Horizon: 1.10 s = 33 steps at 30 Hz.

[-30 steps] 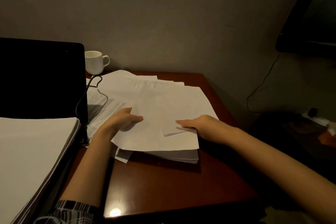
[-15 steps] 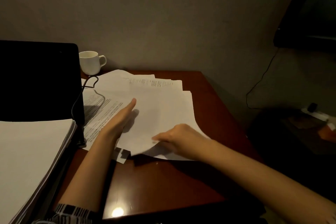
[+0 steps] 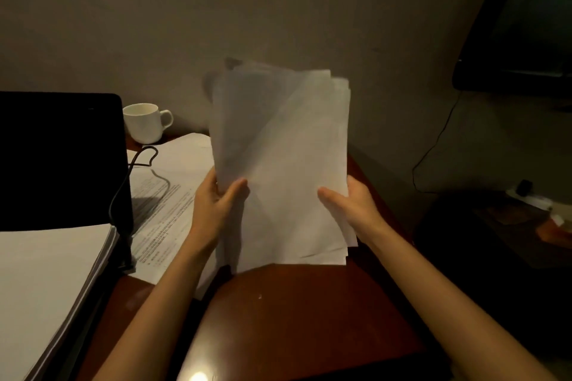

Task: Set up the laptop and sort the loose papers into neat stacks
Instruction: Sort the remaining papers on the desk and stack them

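A bundle of white sheets stands upright above the brown desk, its edges uneven. My left hand grips its left edge, thumb on the front. My right hand grips its right edge the same way. More printed papers lie flat on the desk to the left. An open black laptop stands at the far left, its screen dark. A thick white paper stack lies over its lower part.
A white cup stands at the back by the wall. A dark cable loops from the laptop over the flat papers. A dark screen hangs at the upper right, and a thin wire runs down the wall.
Both hands gathered the sheets that lay flat on the desk and lifted them upright as one bundle. The printed papers on the left stayed down.
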Available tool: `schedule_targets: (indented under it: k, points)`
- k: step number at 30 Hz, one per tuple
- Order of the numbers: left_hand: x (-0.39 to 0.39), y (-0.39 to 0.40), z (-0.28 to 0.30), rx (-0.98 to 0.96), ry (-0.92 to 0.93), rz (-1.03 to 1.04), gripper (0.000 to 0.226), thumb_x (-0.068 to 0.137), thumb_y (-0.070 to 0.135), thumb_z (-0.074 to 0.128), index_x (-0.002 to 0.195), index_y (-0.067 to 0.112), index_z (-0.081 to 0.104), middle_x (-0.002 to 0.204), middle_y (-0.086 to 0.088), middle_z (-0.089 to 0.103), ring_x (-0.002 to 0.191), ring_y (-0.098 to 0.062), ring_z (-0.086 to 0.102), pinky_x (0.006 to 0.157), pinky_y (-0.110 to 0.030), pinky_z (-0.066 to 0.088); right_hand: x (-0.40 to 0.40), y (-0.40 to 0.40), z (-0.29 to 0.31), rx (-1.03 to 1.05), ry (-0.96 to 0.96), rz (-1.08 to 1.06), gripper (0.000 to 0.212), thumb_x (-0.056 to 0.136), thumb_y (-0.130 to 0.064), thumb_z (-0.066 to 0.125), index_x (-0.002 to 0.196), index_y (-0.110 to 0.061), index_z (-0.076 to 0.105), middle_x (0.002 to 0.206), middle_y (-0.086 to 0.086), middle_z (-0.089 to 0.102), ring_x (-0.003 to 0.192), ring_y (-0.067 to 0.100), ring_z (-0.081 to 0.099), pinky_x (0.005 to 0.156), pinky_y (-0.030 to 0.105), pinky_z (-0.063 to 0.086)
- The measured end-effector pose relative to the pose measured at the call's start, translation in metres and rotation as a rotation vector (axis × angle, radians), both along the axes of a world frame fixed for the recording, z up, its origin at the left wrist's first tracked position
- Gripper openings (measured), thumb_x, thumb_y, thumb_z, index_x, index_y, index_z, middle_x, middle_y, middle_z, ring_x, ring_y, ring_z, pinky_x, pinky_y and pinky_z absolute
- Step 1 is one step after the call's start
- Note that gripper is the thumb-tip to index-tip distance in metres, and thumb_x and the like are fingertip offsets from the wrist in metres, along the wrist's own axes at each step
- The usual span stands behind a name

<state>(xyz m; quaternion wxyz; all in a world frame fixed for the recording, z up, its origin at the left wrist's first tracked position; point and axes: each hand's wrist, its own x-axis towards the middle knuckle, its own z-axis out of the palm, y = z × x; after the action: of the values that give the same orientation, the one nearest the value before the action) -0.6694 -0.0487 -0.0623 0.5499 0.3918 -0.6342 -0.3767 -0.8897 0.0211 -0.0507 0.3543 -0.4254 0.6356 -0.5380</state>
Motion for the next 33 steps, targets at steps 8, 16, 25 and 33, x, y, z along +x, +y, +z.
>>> schedule_targets:
  k: [8, 16, 25, 33]
  points:
    - [-0.007, 0.015, 0.008, -0.223, 0.027, 0.107, 0.039, 0.087, 0.035, 0.06, 0.118, 0.011, 0.054, 0.098, 0.009, 0.059, 0.077, 0.003, 0.053, 0.067, -0.002, 0.042, 0.014, 0.007, 0.009, -0.327, 0.14, -0.274, 0.014, 0.081, -0.018, 0.073, 0.079, -0.016, 0.059, 0.08, 0.002, 0.067, 0.077, 0.019, 0.066, 0.066, 0.034, 0.055]
    - [-0.004, 0.012, 0.009, 0.0, 0.153, 0.02, 0.041, 0.076, 0.042, 0.07, 0.111, 0.028, 0.053, 0.106, 0.011, 0.063, 0.097, -0.01, 0.064, 0.077, -0.023, 0.054, 0.014, 0.012, -0.003, -0.347, -0.129, -0.112, 0.033, 0.079, -0.005, 0.07, 0.109, -0.012, 0.059, 0.094, -0.007, 0.067, 0.081, 0.0, 0.068, 0.07, 0.02, 0.054]
    - [-0.004, 0.012, 0.007, 0.048, 0.168, 0.0, 0.021, 0.079, 0.04, 0.067, 0.095, 0.031, 0.059, 0.093, 0.015, 0.063, 0.087, -0.007, 0.063, 0.07, -0.02, 0.05, 0.022, 0.013, -0.011, -0.335, -0.065, -0.116, 0.018, 0.08, -0.011, 0.072, 0.088, -0.025, 0.063, 0.085, -0.013, 0.067, 0.076, -0.002, 0.066, 0.066, 0.014, 0.053]
    - [-0.004, 0.014, 0.007, -0.158, 0.132, 0.085, 0.068, 0.081, 0.048, 0.052, 0.14, 0.018, 0.032, 0.125, -0.001, 0.054, 0.109, -0.01, 0.055, 0.089, -0.032, 0.049, 0.018, 0.005, -0.013, -0.356, -0.023, -0.193, 0.016, 0.085, -0.001, 0.065, 0.1, -0.006, 0.063, 0.085, -0.01, 0.065, 0.076, -0.008, 0.064, 0.065, 0.008, 0.046]
